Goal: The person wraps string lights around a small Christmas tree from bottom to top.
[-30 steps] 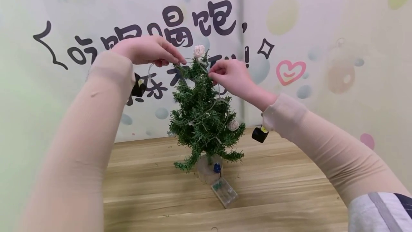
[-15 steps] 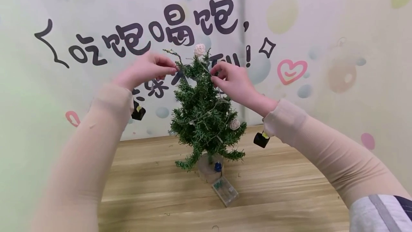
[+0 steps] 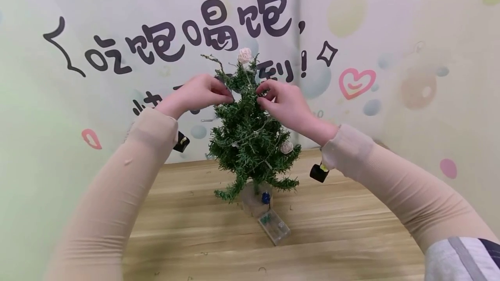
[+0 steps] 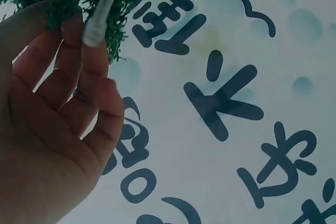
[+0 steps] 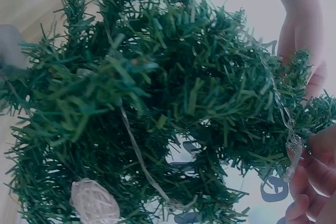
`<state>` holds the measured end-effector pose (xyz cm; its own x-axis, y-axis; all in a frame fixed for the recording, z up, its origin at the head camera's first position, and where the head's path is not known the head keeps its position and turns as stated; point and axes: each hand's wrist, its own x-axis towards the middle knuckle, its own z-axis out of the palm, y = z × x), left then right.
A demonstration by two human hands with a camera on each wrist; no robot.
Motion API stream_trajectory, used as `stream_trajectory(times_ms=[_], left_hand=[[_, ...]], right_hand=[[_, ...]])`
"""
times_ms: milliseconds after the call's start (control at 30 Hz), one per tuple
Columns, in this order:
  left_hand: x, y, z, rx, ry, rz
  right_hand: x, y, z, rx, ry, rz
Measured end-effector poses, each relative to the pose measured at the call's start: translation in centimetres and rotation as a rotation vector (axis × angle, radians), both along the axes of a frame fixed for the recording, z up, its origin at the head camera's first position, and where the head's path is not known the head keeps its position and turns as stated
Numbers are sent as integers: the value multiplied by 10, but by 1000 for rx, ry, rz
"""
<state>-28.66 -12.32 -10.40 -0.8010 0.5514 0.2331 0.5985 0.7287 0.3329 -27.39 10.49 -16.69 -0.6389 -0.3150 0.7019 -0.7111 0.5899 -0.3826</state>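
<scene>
A small artificial Christmas tree (image 3: 250,142) stands upright with string lights (image 5: 137,150) wound through its branches. My left hand (image 3: 201,92) is at the upper left of the tree, thumb and fingers pinching the string; in the left wrist view a clear bulb (image 4: 100,22) hangs in front of the fingers, and foliage hides the fingertips. On the other side, my right hand (image 3: 287,105) pinches the string near the trunk; in the right wrist view a clear bulb (image 5: 293,163) lies by the fingertips. A white woven ball (image 3: 245,55) tops the tree.
A second white woven ball (image 3: 287,147) sits on the lower right branches. The tree's round base (image 3: 251,200) rests on the wooden table (image 3: 187,229). In front lie a blue ornament (image 3: 266,197) and a clear battery box (image 3: 274,227). Behind is a printed wall (image 3: 351,34).
My left hand has come down and right from near the treetop, closer to the trunk, uncovering a thin branch tip. My right hand has barely moved.
</scene>
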Motion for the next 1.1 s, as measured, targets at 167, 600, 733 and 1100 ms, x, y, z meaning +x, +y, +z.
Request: stream_trajectory(times_ms=[167, 600, 733, 1100], left_hand=[[-5, 1, -9, 18, -50, 30], [-5, 3, -12, -30, -52, 46], [-5, 0, -11, -44, -83, 43], [-4, -4, -13, 58, -147, 21]], right_hand=[[5, 2, -5, 11, -22, 5], [11, 5, -19, 18, 165, 19], [17, 0, -25, 6, 315, 74], [25, -22, -30, 103, 657, 80]])
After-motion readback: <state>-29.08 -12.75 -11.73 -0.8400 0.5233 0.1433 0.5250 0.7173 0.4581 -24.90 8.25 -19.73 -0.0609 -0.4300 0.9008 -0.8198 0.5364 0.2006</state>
